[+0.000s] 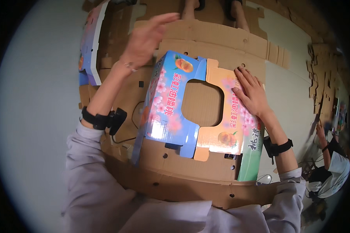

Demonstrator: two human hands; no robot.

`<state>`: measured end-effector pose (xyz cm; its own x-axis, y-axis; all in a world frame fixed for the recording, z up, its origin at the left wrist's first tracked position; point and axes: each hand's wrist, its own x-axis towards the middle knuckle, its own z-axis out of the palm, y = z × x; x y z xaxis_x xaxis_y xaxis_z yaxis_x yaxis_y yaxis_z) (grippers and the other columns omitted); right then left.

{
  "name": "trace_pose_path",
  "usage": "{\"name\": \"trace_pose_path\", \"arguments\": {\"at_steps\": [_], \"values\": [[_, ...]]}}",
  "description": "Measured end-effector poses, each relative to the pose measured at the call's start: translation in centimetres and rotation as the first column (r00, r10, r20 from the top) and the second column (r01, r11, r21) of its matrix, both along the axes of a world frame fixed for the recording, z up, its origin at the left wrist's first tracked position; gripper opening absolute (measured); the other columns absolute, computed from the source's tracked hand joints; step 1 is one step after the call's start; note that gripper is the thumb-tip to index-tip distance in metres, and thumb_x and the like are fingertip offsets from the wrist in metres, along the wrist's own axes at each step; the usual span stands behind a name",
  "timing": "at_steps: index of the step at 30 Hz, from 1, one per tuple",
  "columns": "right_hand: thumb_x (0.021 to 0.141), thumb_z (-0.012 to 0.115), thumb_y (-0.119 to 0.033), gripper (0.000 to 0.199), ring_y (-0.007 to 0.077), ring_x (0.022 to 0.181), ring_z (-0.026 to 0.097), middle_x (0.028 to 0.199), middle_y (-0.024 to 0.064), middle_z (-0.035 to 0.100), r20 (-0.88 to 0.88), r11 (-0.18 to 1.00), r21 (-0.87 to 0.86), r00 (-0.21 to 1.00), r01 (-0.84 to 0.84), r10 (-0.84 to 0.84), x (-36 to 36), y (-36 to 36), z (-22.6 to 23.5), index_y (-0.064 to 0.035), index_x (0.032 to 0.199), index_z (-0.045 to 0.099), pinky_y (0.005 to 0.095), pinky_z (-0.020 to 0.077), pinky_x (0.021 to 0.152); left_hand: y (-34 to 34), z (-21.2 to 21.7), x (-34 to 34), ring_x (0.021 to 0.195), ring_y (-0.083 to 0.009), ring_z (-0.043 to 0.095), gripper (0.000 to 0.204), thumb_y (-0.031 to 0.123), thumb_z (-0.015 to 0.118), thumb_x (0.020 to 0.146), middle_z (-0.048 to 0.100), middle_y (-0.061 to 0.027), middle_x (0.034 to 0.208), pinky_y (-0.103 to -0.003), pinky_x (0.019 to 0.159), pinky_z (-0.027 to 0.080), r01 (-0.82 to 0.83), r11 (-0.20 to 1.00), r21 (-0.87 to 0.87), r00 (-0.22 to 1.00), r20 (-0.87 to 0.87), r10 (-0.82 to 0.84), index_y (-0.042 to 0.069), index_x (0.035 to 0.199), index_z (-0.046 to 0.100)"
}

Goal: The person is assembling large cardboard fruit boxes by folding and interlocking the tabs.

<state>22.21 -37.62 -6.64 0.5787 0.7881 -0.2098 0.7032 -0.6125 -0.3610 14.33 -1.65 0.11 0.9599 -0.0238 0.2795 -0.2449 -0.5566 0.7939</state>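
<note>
head view, looking down over both forearms in pale grey sleeves. printed fruit carton (pixel 190 110), partly folded, lying on a flat sheet of brown cardboard (pixel 190 182) in the middle of the view; blue panel with peach pictures and pink blossoms on the left side, orange-pink panel on the right, green side panel at the lower right edge, a large rounded cut-out window in the top showing brown cardboard underneath.

right hand (pixel 251 93) pressed flat on the carton's right top panel, fingers spread and extended, palm down, gripping nothing, just resting on the surface. black wrist strap (pixel 278 147) on the right forearm, just beside the green panel.

left hand (pixel 146 39) raised above the cardboard, up and left of the carton, fingers loosely extended and relaxed, empty, not touching the carton. thin bracelet at the wrist; black strap with a small device (pixel 105 119) further down the left forearm.

second printed carton blank (pixel 90 46) standing on edge at the upper left, well apart from the right hand. more brown cardboard sheets (pixel 319 73) stacked at the right along the pale floor. another person (pixel 332 155) seated at the far right edge, small and blurred. two feet in sandals at the top edge, beyond the cardboard.
</note>
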Motion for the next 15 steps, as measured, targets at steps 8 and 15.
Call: {"name": "trace_pose_path", "arguments": {"at_steps": [8, 15], "values": [[0.087, 0.049, -0.040, 0.056, 0.0320, 0.127, 0.038, 0.137, 0.0159, 0.042, 0.074, 0.992, 0.105, 0.995, -0.075, 0.068, 0.4, 0.0, -0.1, -0.0087, 0.134, 0.043, 0.0420, 0.0287, 0.105, -4.5, -6.6, -5.3, 0.134, -0.0315, 0.030, 0.043, 0.033, 0.038, 0.097, 0.037, -0.0148, 0.141, -0.042, 0.107, 0.026, 0.133, 0.937, 0.322, 0.962, -0.270, -0.043, 0.008, 0.131, 0.047], [0.082, 0.060, -0.022, 0.050, 0.0286, 0.107, 0.053, 0.121, 0.0161, 0.053, -0.374, 0.901, 0.300, 0.908, 0.313, -0.191, 1.5, -0.8, 1.8, -0.0026, 0.127, 0.049, 0.0328, 0.0410, 0.092, -7.0, -8.4, -5.2, 0.135, -0.0361, 0.023, 0.055, 0.041, 0.040, 0.094, 0.028, -0.0132, 0.146, -0.045, 0.110, 0.018, 0.187, 0.862, 0.471, 0.938, -0.348, -0.013, 0.011, 0.139, 0.035]]}}
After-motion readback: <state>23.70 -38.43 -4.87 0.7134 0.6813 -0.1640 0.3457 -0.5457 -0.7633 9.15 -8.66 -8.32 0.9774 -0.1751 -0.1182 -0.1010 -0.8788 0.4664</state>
